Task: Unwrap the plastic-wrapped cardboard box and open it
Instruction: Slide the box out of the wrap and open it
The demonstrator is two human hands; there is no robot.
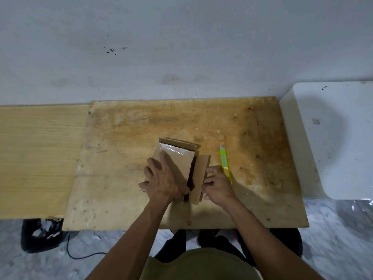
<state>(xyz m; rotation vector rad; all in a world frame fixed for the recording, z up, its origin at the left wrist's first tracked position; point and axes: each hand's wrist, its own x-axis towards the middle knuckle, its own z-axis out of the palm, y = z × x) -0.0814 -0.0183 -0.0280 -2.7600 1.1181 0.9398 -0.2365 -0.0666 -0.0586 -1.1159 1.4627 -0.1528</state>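
The cardboard box (pixel 177 158) lies on the worn plywood surface (pixel 252 138), directly under and between the hands. The left hand (pixel 163 178) lies flat on the box's top flap, fingers spread, pressing rather than gripping. The right hand (pixel 217 187) pinches the edge of the side flap (pixel 201 174) – folded outward, a dark gap showing beside it. Clear plastic wrap (pixel 173 148) clings to the far end. A green utility knife (pixel 225 163) lies just beyond the right hand.
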